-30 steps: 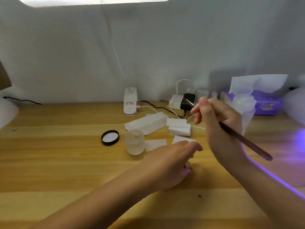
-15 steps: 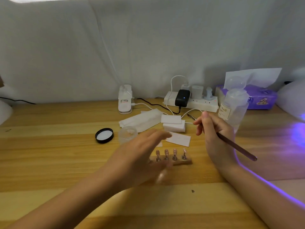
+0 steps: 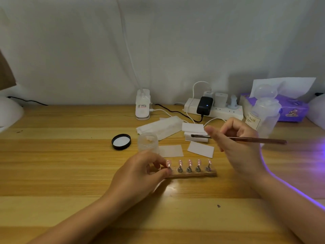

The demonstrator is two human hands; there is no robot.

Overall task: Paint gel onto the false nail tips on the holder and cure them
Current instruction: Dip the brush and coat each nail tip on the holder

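Note:
A wooden holder (image 3: 193, 174) lies on the table in front of me with several pink false nail tips (image 3: 189, 163) standing on small metal stands. My left hand (image 3: 139, 173) pinches the leftmost stand at the holder's left end. Above and behind the holder, my right hand (image 3: 237, 145) grips a thin dark brush (image 3: 255, 139), held level with its bristle end pointing left. An open clear gel jar (image 3: 147, 141) stands just behind my left hand, and its black lid (image 3: 121, 141) lies to the left of it.
White wipes (image 3: 200, 149) and pads lie behind the holder. A power strip (image 3: 213, 107) with plugs and cables sits at the back, beside a white device (image 3: 142, 107). A clear bottle (image 3: 263, 115) and purple tissue box (image 3: 292, 108) stand right. Purple light glows at the right edge.
My left hand has dropped from over the holder to pinch its leftmost stand, uncovering the row of tips. My right hand has turned the brush from slanted to level.

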